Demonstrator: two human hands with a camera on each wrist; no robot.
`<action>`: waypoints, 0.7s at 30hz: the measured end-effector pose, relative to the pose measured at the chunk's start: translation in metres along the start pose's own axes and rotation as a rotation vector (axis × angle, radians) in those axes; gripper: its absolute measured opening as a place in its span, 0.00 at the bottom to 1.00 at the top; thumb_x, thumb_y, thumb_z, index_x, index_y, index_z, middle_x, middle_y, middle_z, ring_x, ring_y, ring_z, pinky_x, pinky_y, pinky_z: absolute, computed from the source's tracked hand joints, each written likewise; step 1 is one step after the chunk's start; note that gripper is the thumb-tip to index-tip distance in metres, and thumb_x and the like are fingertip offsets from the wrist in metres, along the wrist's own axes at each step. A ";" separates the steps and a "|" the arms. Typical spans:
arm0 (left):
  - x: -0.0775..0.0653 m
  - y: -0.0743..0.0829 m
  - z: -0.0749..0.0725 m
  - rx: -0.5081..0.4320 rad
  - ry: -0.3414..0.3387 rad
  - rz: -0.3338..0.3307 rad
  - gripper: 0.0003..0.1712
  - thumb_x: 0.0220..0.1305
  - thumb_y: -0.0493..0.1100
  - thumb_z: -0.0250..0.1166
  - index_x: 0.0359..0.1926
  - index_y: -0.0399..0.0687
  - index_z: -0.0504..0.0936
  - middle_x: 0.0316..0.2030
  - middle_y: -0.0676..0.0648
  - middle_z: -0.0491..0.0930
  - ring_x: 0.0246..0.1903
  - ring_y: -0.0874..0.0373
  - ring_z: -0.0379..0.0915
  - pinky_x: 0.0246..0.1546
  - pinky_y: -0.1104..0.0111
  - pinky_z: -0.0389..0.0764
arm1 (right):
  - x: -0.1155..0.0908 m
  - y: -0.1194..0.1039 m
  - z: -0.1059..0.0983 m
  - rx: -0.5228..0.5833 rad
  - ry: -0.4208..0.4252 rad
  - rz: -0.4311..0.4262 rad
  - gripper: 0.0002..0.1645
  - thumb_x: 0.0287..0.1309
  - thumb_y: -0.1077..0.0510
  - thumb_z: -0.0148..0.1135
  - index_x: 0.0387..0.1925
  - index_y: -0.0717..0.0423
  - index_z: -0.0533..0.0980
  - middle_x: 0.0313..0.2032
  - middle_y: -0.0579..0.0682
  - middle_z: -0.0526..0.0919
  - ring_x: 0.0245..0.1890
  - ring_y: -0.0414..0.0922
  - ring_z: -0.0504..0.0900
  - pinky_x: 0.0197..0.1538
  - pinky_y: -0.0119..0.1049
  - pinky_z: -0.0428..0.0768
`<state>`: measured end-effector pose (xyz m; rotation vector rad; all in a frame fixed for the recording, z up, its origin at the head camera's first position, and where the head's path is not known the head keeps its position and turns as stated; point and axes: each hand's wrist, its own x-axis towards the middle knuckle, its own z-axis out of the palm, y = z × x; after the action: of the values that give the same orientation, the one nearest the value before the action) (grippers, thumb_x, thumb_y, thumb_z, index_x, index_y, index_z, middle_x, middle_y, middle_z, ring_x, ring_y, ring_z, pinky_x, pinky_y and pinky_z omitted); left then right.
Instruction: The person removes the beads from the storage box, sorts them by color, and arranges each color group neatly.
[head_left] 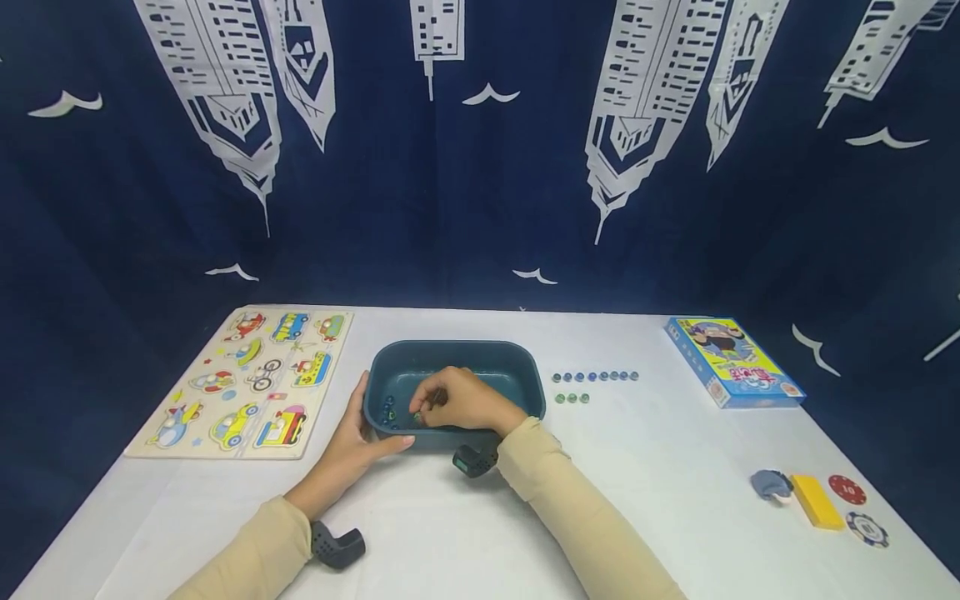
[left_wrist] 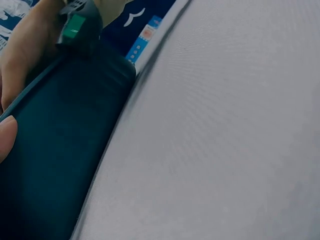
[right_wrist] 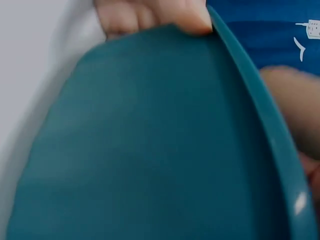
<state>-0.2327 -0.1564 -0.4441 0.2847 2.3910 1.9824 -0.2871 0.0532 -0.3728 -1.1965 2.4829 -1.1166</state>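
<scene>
A dark teal plastic tub (head_left: 480, 353) sits on the table in front of me. My left hand (head_left: 352, 446) holds its near left corner, thumb along the front rim and fingers against the left side. The thumb (left_wrist: 6, 137) shows on the tub's outer wall in the left wrist view. My right hand (head_left: 461, 400) reaches inside over the front wall, fingers bent and fingertips together at a small green marble (head_left: 417, 416). Several dark blue and green marbles (head_left: 389, 412) lie at the tub's left end. In the right wrist view the front wall hides the right fingertips.
Right of the tub lie a row of several blue marbles (head_left: 592, 377) and a shorter row of green marbles (head_left: 572, 398). A wooden puzzle board (head_left: 225, 408) is at left. Farther right are a blue-yellow box (head_left: 731, 358), a yellow block (head_left: 817, 502), poker chips (head_left: 847, 489) and a grey-blue object (head_left: 770, 485).
</scene>
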 end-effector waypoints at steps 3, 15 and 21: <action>0.000 0.000 0.000 0.001 0.002 0.008 0.71 0.53 0.45 0.77 0.79 0.54 0.29 0.79 0.48 0.31 0.78 0.47 0.26 0.76 0.49 0.35 | -0.011 0.005 -0.009 0.011 0.042 -0.087 0.08 0.55 0.68 0.66 0.38 0.60 0.85 0.36 0.47 0.87 0.31 0.34 0.81 0.38 0.30 0.83; -0.001 0.006 0.002 0.009 0.023 0.009 0.71 0.52 0.42 0.78 0.80 0.53 0.31 0.79 0.48 0.32 0.78 0.47 0.27 0.76 0.49 0.35 | -0.065 0.029 -0.056 0.433 0.198 -0.015 0.11 0.60 0.65 0.66 0.44 0.66 0.81 0.39 0.53 0.84 0.35 0.62 0.80 0.37 0.52 0.86; -0.001 0.006 0.001 0.016 0.022 -0.009 0.72 0.52 0.43 0.78 0.80 0.55 0.30 0.79 0.49 0.31 0.78 0.48 0.27 0.76 0.51 0.36 | -0.093 0.056 -0.087 0.458 0.330 0.073 0.09 0.60 0.65 0.66 0.43 0.62 0.81 0.36 0.54 0.83 0.32 0.45 0.82 0.37 0.39 0.86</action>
<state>-0.2304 -0.1547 -0.4382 0.2530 2.4185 1.9736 -0.2977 0.1915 -0.3653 -0.8387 2.2613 -1.8566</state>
